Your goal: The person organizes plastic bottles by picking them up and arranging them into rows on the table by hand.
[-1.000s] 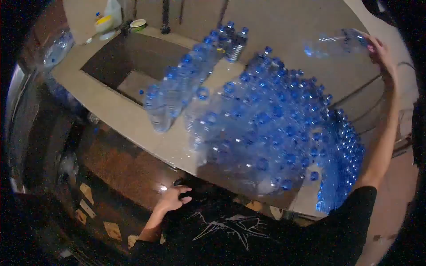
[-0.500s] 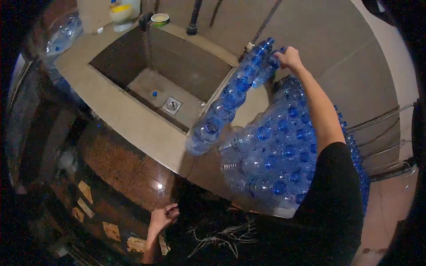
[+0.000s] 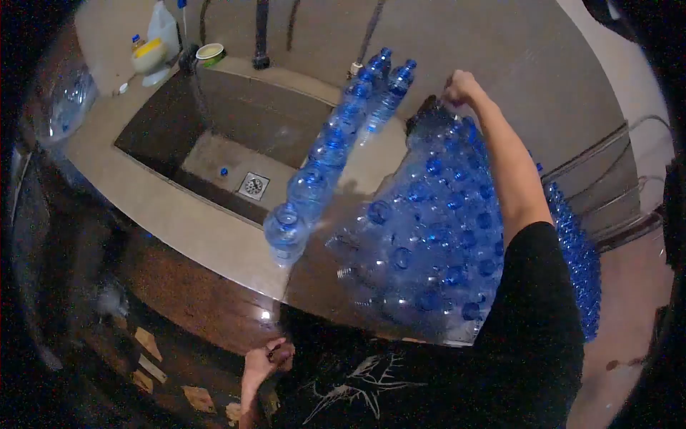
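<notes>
My right hand point(image 3: 463, 89) is raised over the back edge of a large mass of clear plastic bottles with blue caps point(image 3: 429, 236). Its fingers are curled and partly blurred, and no bottle shows in them. To its left, a row of upright water bottles point(image 3: 307, 186) runs along the sink's right rim. Beside the far end of that row stands a separate water bottle point(image 3: 391, 93), apart from my hand. My left hand point(image 3: 266, 363) hangs low by the counter's front edge, fingers curled in, with nothing visible in it.
A deep stone sink point(image 3: 161, 104) with a metal drain point(image 3: 254, 186) and a loose blue cap point(image 3: 224, 171) lies left of the row. A green-rimmed tub point(image 3: 210, 53) and a white-and-yellow bowl point(image 3: 151, 58) stand behind it. More blue-capped bottles point(image 3: 575, 257) are beyond my right arm.
My right hand has let go of a bottle, which now stands beside the row, and has moved right over the bottle mass. The view has shifted right. My left hand stays curled.
</notes>
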A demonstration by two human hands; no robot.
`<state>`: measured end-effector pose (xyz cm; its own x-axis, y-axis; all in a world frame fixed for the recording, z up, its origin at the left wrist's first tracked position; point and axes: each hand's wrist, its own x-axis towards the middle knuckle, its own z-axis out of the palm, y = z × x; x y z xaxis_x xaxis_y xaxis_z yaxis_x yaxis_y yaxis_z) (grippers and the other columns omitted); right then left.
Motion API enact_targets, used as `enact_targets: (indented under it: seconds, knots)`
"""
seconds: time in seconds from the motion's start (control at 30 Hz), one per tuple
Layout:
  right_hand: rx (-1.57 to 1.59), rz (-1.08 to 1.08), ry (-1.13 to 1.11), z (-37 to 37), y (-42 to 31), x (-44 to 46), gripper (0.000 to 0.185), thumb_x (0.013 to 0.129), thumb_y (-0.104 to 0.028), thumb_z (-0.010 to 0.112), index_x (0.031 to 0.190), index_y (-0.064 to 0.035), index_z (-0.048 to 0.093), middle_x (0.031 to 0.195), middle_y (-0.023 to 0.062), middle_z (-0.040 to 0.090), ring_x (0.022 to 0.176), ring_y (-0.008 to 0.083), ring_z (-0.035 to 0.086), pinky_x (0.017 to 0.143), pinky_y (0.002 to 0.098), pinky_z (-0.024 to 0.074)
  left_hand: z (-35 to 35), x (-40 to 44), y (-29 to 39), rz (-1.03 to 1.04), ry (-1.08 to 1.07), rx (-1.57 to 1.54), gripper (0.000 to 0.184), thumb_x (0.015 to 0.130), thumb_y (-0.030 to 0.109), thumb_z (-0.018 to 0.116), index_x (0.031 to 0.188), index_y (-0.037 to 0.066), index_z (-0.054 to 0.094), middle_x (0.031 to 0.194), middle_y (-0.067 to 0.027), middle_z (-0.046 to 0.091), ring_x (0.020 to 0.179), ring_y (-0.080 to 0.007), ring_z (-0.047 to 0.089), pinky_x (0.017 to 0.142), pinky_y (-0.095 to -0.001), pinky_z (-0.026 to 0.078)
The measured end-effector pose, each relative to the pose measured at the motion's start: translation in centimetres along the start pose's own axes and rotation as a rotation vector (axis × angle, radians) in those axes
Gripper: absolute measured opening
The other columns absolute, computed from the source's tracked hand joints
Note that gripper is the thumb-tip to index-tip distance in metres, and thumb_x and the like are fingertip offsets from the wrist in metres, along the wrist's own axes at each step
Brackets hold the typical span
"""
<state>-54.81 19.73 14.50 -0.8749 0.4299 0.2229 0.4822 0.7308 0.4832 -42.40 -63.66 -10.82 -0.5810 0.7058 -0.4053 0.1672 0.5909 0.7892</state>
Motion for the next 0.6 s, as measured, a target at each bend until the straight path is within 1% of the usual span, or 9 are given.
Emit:
enact_targets:
  seconds: [0.13, 0.2, 0.23, 0.27, 0.33, 0.4, 0.5, 0.57, 0.6]
  knots:
    - [0.307, 0.255, -0.130, -15.5, 1.9, -6.2, 0.049, 0.074, -0.044, 0.075, 0.095, -0.0006, 0.071, 0.088, 0.0179, 0.071, 0.081, 0.0320, 0.070, 0.079, 0.0410, 0.0552, 0.6, -0.4, 4.3, 0.041, -0.139, 0.265, 0.042, 0.086, 0.044, 0.066, 0.120, 0.020, 0.066, 0.090, -0.0126, 0.071, 0.085, -0.0308, 0.069, 0.076, -0.0402, 0.054]
    - [0.310, 0.153, 0.105, -22.0, 4.4, -12.3, 0.050, 0.077, -0.043, 0.073, 0.102, -0.0006, 0.070, 0.090, 0.0166, 0.072, 0.083, 0.0317, 0.070, 0.076, 0.0381, 0.0558, 1.6, -0.4, 8.2, 0.101, -0.191, 0.278, 0.043, 0.086, 0.044, 0.066, 0.121, 0.019, 0.064, 0.096, -0.0110, 0.071, 0.086, -0.0311, 0.069, 0.077, -0.0411, 0.054]
    - [0.427, 0.244, 0.183, -24.4, 5.9, -15.8, 0.053, 0.080, -0.046, 0.070, 0.110, -0.0029, 0.068, 0.094, 0.0149, 0.072, 0.085, 0.0274, 0.070, 0.076, 0.0366, 0.0553, 2.5, -0.5, 9.8, 0.133, -0.215, 0.283, 0.043, 0.086, 0.044, 0.065, 0.122, 0.019, 0.064, 0.098, -0.0102, 0.071, 0.086, -0.0312, 0.069, 0.077, -0.0416, 0.054]
    - [0.235, 0.139, 0.519, -24.2, 8.8, -18.3, 0.046, 0.082, -0.037, 0.072, 0.113, -0.0043, 0.066, 0.091, 0.0128, 0.072, 0.080, 0.0189, 0.069, 0.073, 0.0327, 0.0541, 3.8, -0.5, 10.6, 0.362, -0.148, 0.284, 0.045, 0.087, 0.043, 0.065, 0.123, 0.018, 0.062, 0.113, -0.0089, 0.067, 0.093, -0.0316, 0.067, 0.081, -0.0413, 0.054]
    - [0.880, 0.450, 0.483, -31.2, 7.2, -28.6, 0.037, 0.083, -0.022, 0.071, 0.109, 0.0019, 0.062, 0.089, 0.0068, 0.067, 0.074, 0.0119, 0.060, 0.060, 0.0254, 0.0481, 6.1, -1.0, 14.3, 0.449, -0.195, 0.284, 0.044, 0.087, 0.041, 0.064, 0.124, 0.017, 0.061, 0.122, -0.0089, 0.063, 0.099, -0.0321, 0.065, 0.084, -0.0408, 0.053]
    - [0.922, 0.296, 0.687, -31.9, 9.7, -35.6, 0.037, 0.083, -0.021, 0.071, 0.110, 0.0021, 0.061, 0.091, 0.0056, 0.066, 0.075, 0.0121, 0.060, 0.062, 0.0263, 0.0484, 8.2, -2.0, 19.1, 0.507, -0.287, 0.284, 0.042, 0.089, 0.035, 0.063, 0.126, 0.015, 0.058, 0.127, -0.0092, 0.060, 0.109, -0.0327, 0.061, 0.090, -0.0400, 0.052]
    - [0.928, 0.095, 0.967, -32.0, 15.0, -46.9, 0.038, 0.082, -0.020, 0.072, 0.110, 0.0024, 0.060, 0.093, 0.0037, 0.066, 0.077, 0.0123, 0.060, 0.065, 0.0276, 0.0488, 13.0, -3.5, 25.7, 0.674, -0.458, 0.227, 0.043, 0.089, 0.032, 0.064, 0.127, 0.014, 0.058, 0.128, -0.0086, 0.060, 0.111, -0.0321, 0.060, 0.091, -0.0396, 0.051]
    - [0.973, 0.179, 0.693, -36.3, 13.3, -54.7, 0.038, 0.081, -0.019, 0.072, 0.111, 0.0023, 0.061, 0.094, 0.0043, 0.065, 0.080, 0.0132, 0.060, 0.070, 0.0288, 0.0491, 16.9, -5.1, 32.1, 0.741, -0.611, 0.140, 0.046, 0.087, 0.030, 0.066, 0.128, 0.012, 0.057, 0.129, -0.0099, 0.059, 0.114, -0.0321, 0.059, 0.094, -0.0388, 0.050]
    - [0.937, 0.261, 0.656, -35.3, 14.0, -56.8, 0.037, 0.081, -0.020, 0.072, 0.110, 0.0006, 0.063, 0.092, 0.0059, 0.066, 0.079, 0.0131, 0.062, 0.070, 0.0289, 0.0499, 19.5, -5.5, 34.6, 0.824, -0.653, 0.034, 0.047, 0.086, 0.027, 0.068, 0.128, 0.010, 0.056, 0.130, -0.0119, 0.058, 0.117, -0.0328, 0.057, 0.096, -0.0388, 0.048]
